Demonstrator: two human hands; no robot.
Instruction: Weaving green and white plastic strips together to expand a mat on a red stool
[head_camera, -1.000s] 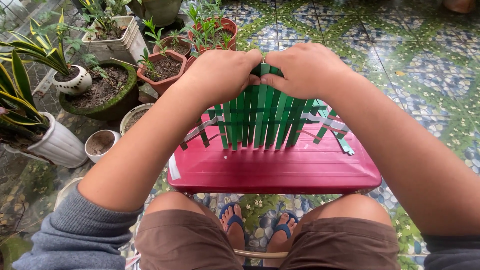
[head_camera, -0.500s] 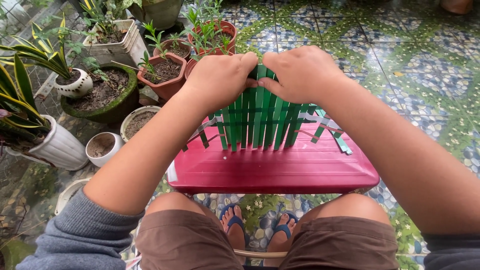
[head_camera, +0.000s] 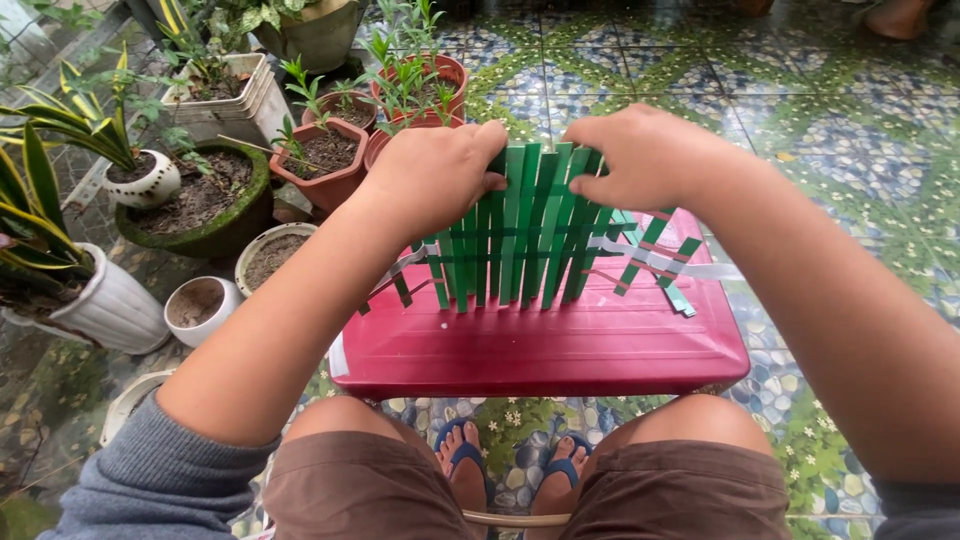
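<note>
Head view, items listed left to right. White ribbed ceramic pot (head_camera: 105, 305) holding a yellow-edged sword-leaved plant. Small white round pot (head_camera: 145, 185) with a striped-leaf plant. Wide green mossy bowl planter (head_camera: 215, 225) filled with dark soil. Two low white pots (head_camera: 200, 305), soil only. White rectangular plastic planter (head_camera: 235, 100) with thin green shoots. Square terracotta pot (head_camera: 325, 165), soil and a small seedling. Round terracotta pot (head_camera: 440, 80) with leafy green stems.

Left hand (head_camera: 440, 175): fingers curled over the top left edge of the green woven strip mat (head_camera: 520, 230), gripping it. The mat stands upright on the red plastic stool top (head_camera: 540, 345), directly before the knees, white strips crossing its lower part. Right hand (head_camera: 650, 155): clenched on the mat's top right edge. Blue flip-flops (head_camera: 465, 460) on patterned floor tiles (head_camera: 800, 90).
</note>
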